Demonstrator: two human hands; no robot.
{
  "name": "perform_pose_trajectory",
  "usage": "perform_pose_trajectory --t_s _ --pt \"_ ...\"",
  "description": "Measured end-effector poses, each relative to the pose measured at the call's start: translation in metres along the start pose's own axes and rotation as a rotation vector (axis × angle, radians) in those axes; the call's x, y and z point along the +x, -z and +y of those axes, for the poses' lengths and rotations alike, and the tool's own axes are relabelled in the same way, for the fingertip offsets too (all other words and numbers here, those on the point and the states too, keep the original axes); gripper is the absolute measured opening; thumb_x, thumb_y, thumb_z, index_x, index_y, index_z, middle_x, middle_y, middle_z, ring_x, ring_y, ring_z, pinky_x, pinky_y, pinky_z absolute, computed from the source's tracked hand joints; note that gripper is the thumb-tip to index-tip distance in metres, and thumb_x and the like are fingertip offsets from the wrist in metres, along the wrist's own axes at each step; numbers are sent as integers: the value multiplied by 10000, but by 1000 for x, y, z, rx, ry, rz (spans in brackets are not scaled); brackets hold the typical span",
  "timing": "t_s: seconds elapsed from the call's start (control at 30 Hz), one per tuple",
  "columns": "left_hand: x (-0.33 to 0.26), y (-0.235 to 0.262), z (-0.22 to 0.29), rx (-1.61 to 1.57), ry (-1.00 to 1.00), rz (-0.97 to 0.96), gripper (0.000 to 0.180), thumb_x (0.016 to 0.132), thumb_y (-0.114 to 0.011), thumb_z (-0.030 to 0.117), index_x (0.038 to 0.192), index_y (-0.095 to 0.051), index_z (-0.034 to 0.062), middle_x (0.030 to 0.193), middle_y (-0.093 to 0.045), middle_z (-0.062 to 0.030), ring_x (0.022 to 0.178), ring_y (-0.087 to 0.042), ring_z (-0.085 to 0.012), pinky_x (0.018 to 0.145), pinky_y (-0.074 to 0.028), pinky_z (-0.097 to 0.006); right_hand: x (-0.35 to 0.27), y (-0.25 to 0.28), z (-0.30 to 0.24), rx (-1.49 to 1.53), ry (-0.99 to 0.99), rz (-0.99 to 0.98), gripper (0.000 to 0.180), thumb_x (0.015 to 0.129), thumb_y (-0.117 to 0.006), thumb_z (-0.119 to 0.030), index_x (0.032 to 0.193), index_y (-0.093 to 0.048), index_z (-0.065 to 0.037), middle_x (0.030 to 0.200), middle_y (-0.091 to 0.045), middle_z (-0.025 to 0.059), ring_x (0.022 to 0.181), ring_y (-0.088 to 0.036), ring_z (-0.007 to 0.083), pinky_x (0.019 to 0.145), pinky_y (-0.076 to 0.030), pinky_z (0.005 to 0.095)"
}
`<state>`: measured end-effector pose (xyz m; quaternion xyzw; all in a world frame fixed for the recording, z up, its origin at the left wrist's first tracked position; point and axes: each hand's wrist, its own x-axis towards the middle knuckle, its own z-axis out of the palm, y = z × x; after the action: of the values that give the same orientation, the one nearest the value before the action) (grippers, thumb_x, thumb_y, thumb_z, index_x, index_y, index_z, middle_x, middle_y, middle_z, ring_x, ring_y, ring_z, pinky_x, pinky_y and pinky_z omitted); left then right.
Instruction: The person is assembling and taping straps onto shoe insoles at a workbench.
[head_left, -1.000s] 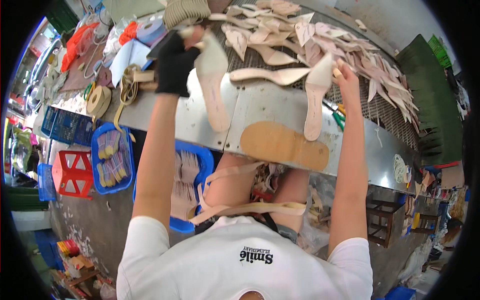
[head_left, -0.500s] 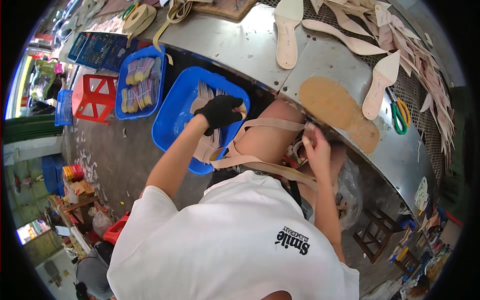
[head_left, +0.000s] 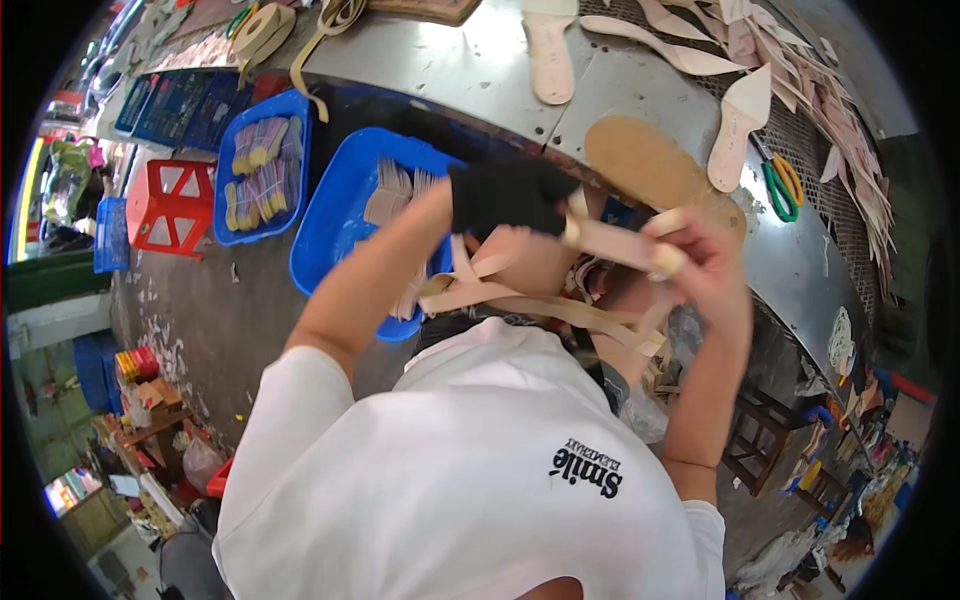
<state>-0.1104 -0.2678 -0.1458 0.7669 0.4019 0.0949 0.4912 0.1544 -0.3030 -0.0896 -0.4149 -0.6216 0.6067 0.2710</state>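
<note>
A pale beige strip (head_left: 617, 243), perhaps leather, stretches between my two hands above my lap. My left hand (head_left: 510, 205), in a black glove, is blurred but closed at the strip's left end. At the other end my bare right hand (head_left: 708, 262) pinches it, with pale covers on the fingertips. More of the same banding (head_left: 500, 292) loops loosely across my thighs. To the left of my knees stands a blue tub (head_left: 330, 215) holding stacked beige pieces (head_left: 388, 192), partly hidden by my left forearm.
A metal-topped bench (head_left: 450, 70) curves ahead, carrying a brown sole-shaped piece (head_left: 640, 160), beige paddle-shaped pieces (head_left: 550, 60) and green-and-orange-handled scissors (head_left: 780, 190). Left are a smaller blue basket (head_left: 225, 190) of bundles and a red stool (head_left: 145, 205). A wooden stool (head_left: 760, 440) stands right.
My left hand has moved right, from over the tub to the strip. My right hand has shifted right, away from the bench edge, and the strip now spans both hands.
</note>
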Motion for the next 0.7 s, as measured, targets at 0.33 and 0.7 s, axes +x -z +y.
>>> perform_pose_trajectory --t_s 0.33,0.7 --pt "-109 62 -61 -282 -104 465 167 798 -683 195 842 -616 49 716 -570 7 712 -541 -102 670 -440 -256 -42 52 39 -94 -195 130 172 838 -627 -99 983 -634 -8 765 -582 -21 668 -520 36 568 -412 192" --pt "-132 51 -127 -1003 50 1173 318 912 -546 120 1222 -519 50 943 -629 -96 723 -591 -154 695 -520 -310 -25 -52 183 -487 -27 93 162 747 -643 -61 897 -616 -6 806 -632 120 747 -609 271 694 -483 329"
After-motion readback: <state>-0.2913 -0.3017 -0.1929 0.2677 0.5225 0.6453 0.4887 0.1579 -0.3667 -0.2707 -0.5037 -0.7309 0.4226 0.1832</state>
